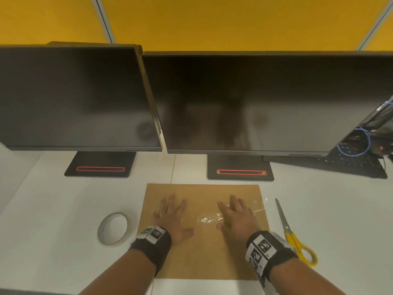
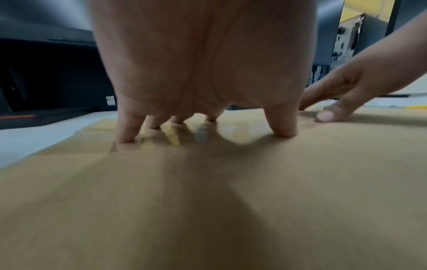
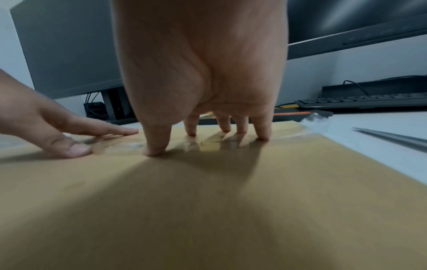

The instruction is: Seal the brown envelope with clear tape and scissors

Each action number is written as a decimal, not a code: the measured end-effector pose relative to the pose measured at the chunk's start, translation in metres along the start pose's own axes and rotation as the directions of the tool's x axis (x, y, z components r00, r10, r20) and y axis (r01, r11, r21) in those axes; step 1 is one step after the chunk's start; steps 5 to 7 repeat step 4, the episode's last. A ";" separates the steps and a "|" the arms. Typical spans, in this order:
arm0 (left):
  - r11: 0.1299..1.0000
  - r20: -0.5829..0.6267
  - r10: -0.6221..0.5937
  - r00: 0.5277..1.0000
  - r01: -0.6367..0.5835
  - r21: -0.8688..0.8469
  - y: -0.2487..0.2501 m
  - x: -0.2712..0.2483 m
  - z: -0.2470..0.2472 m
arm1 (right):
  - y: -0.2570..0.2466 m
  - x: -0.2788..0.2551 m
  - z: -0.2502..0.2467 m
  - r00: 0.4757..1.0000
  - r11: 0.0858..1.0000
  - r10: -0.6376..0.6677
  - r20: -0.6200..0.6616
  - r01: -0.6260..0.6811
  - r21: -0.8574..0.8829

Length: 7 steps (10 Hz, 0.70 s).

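A brown envelope (image 1: 204, 252) lies flat on the white desk, with a strip of clear tape (image 1: 207, 219) running across it and sticking out past its right edge. My left hand (image 1: 172, 218) presses flat on the left part of the strip, fingers spread straight (image 2: 126, 131). My right hand (image 1: 236, 218) presses flat on the right part, its fingertips (image 3: 262, 131) on the glossy tape. The tape roll (image 1: 113, 228) lies left of the envelope. Yellow-handled scissors (image 1: 294, 235) lie to its right, blades closed.
Two dark monitors (image 1: 244, 103) on stands (image 1: 240, 169) rise just behind the envelope. A black keyboard (image 1: 350, 162) and blue cable (image 1: 354, 145) sit at the back right. The white desk (image 1: 53, 209) extends left and right of the envelope.
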<state>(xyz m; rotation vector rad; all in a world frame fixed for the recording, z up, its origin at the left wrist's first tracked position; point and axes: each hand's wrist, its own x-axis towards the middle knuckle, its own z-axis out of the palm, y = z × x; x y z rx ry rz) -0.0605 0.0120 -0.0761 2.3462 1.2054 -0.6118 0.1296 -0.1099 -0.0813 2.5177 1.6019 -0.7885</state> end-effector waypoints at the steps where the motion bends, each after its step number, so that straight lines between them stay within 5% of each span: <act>1: 1.000 -0.011 -0.011 1.000 0.012 0.027 0.001 0.000 -0.001 | 0.003 -0.002 0.001 1.000 1.000 -0.001 0.018 0.001 -0.022; 7: 0.990 0.058 -0.031 0.998 0.022 0.138 0.014 0.007 -0.043 | -0.017 0.003 -0.038 0.999 0.990 0.032 0.040 -0.027 -0.141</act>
